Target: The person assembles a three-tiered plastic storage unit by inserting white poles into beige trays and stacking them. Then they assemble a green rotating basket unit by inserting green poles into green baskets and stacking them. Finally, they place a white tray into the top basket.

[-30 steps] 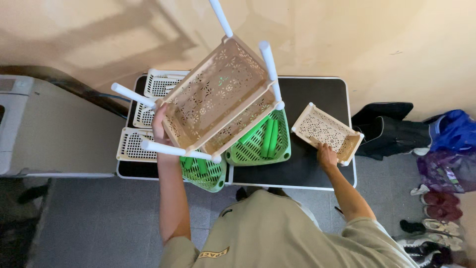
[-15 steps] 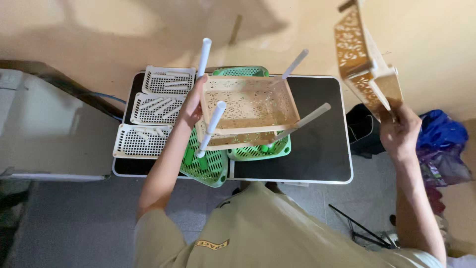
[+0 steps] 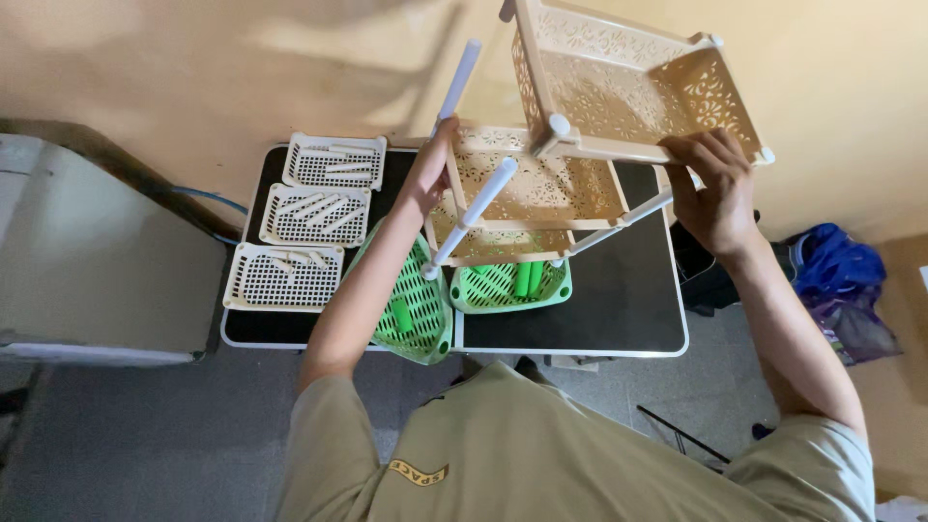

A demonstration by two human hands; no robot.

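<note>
Upper beige tray (image 3: 633,82) has swung in from the far right and now hangs right over the lower one.

Right hand (image 3: 717,188) is clamped on that tray's near rim; left hand (image 3: 425,179) is wrapped round the lower beige tray (image 3: 527,198) by its left white post (image 3: 456,82), above the table's (image 3: 580,329) middle. I'd level the upper tray and line up its corner sockets with all the posts before pressing. Green baskets (image 3: 503,285) sit at the front edge, white trays (image 3: 314,203) down the left.

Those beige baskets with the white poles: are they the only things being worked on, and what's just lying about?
In hand:
left hand on lower beige tray
right hand holding upper beige tray
white poles

Lying about:
white baskets
green baskets
blue bag
black table
</note>
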